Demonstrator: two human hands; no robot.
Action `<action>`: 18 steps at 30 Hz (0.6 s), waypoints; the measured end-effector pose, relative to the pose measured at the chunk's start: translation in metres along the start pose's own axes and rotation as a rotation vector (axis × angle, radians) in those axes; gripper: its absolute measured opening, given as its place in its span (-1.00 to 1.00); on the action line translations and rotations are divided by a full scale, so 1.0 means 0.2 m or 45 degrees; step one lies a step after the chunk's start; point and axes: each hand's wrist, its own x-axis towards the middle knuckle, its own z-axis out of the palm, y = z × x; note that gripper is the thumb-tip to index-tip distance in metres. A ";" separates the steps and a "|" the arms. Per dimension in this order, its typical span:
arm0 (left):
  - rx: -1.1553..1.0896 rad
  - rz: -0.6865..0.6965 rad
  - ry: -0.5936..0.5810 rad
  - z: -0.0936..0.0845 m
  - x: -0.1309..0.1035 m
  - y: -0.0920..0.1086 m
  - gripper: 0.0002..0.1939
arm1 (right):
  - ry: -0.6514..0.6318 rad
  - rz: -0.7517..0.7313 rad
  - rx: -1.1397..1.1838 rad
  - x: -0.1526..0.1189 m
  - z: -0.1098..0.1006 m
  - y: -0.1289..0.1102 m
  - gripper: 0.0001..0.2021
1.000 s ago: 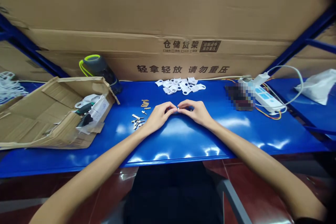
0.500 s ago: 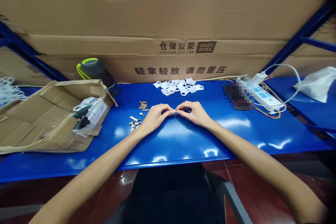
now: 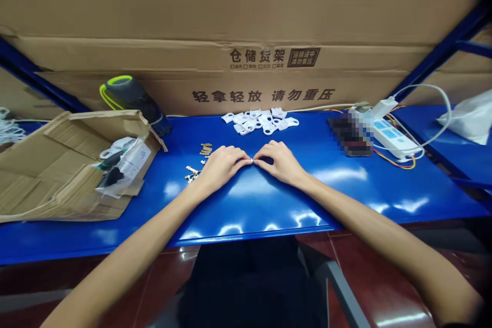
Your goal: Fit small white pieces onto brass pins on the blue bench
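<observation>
Two hands, left [image 3: 222, 168] and right [image 3: 281, 163], pinch one tiny pale piece [image 3: 252, 160] between nearly closed fingertips above the desk [image 3: 249, 210]; white ringed parts [image 3: 265, 119] lie at twelve o'clock. Apparently fine two-handed manipulation, calling next for steady fingertips.

Loose parts [image 3: 265, 119] lie between box [image 3: 33, 177] and power strip [image 3: 394, 139].
</observation>
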 end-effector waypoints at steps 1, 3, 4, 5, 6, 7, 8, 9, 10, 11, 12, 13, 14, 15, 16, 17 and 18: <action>0.015 0.017 -0.010 0.00 0.00 0.00 -0.63 | -0.017 -0.008 -0.009 0.00 0.00 -0.01 -0.88; 0.035 0.063 -0.032 -0.01 -0.01 -0.01 -0.62 | -0.039 -0.014 -0.034 0.00 0.00 -0.02 -0.87; 0.046 0.085 -0.044 -0.02 -0.01 -0.01 -0.61 | -0.046 -0.014 -0.048 0.00 0.00 -0.02 -0.87; 0.061 0.101 -0.053 -0.03 -0.01 -0.01 -0.60 | -0.051 -0.012 -0.062 0.00 0.00 -0.03 -0.86; 0.083 0.107 -0.054 -0.03 -0.01 0.00 -0.58 | -0.055 -0.010 -0.074 0.00 0.00 -0.03 -0.86; 0.107 0.106 -0.055 -0.04 -0.01 0.00 -0.56 | -0.059 -0.009 -0.085 -0.01 0.00 -0.03 -0.86; 0.129 0.100 -0.052 -0.04 -0.01 0.00 -0.54 | -0.062 -0.011 -0.092 -0.01 0.01 -0.04 -0.86; 0.144 0.093 -0.047 -0.05 -0.01 0.01 -0.53 | -0.065 -0.014 -0.095 -0.01 0.01 -0.04 -0.86; 0.152 0.085 -0.039 -0.05 -0.01 0.01 -0.52 | -0.069 -0.021 -0.096 -0.01 0.01 -0.05 -0.86; 0.155 0.076 -0.027 -0.05 -0.01 0.02 -0.51 | -0.075 -0.029 -0.093 -0.01 0.01 -0.05 -0.86; 0.157 0.069 -0.015 -0.05 -0.01 0.02 -0.51 | -0.082 -0.037 -0.087 -0.01 0.01 -0.05 -0.86; 0.163 0.060 0.003 -0.05 -0.01 0.02 -0.51 | -0.089 -0.043 -0.080 -0.01 0.01 -0.06 -0.87; 0.177 0.050 0.025 -0.06 -0.01 0.02 -0.51 | -0.099 -0.050 -0.073 -0.01 0.01 -0.06 -0.87; 0.199 0.041 0.050 -0.06 -0.01 0.02 -0.51 | -0.106 -0.055 -0.067 -0.01 0.01 -0.06 -0.88; 0.225 0.032 0.074 -0.07 -0.01 0.02 -0.52 | -0.110 -0.059 -0.063 -0.01 0.01 -0.07 -0.88; 0.252 0.021 0.097 -0.08 -0.01 0.02 -0.53 | -0.113 -0.062 -0.060 -0.01 0.00 -0.07 -0.88; 0.280 0.006 0.117 -0.09 -0.01 0.01 -0.54 | -0.114 -0.065 -0.058 -0.01 0.00 -0.07 -0.88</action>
